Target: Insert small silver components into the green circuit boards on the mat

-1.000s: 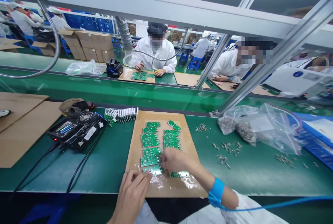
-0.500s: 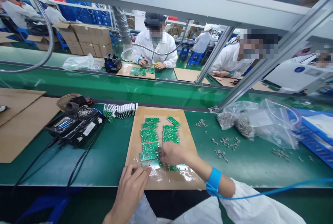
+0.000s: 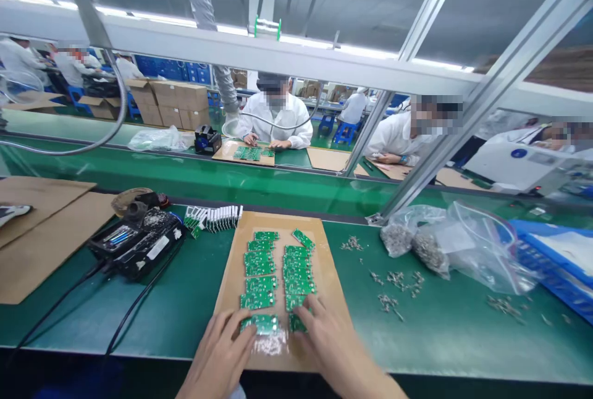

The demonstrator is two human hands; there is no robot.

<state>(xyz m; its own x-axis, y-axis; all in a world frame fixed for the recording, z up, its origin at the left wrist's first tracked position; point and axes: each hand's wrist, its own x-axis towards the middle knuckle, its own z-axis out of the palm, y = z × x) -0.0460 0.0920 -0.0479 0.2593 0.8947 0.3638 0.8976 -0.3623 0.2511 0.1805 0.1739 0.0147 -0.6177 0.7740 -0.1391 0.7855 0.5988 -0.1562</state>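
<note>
A brown cardboard sheet (image 3: 324,269) lies on the green bench in front of me. Several small green circuit boards (image 3: 259,263) sit on it in two columns. My left hand (image 3: 222,349) rests at the sheet's near edge, fingers stretched out, its fingertips on the nearest left board (image 3: 262,323). My right hand (image 3: 328,343) lies flat beside it with fingers apart, touching the nearest right board (image 3: 296,323). Neither hand grips anything.
A black soldering station (image 3: 139,241) with cables stands at the left, a row of white parts (image 3: 217,218) behind the sheet. Clear bags of small metal parts (image 3: 445,241) and loose pieces (image 3: 393,281) lie to the right. Co-workers sit across the conveyor (image 3: 185,167).
The camera tilted up. My right hand came back from the middle boards to the near edge and flattened out. My left hand stayed at the near left board.
</note>
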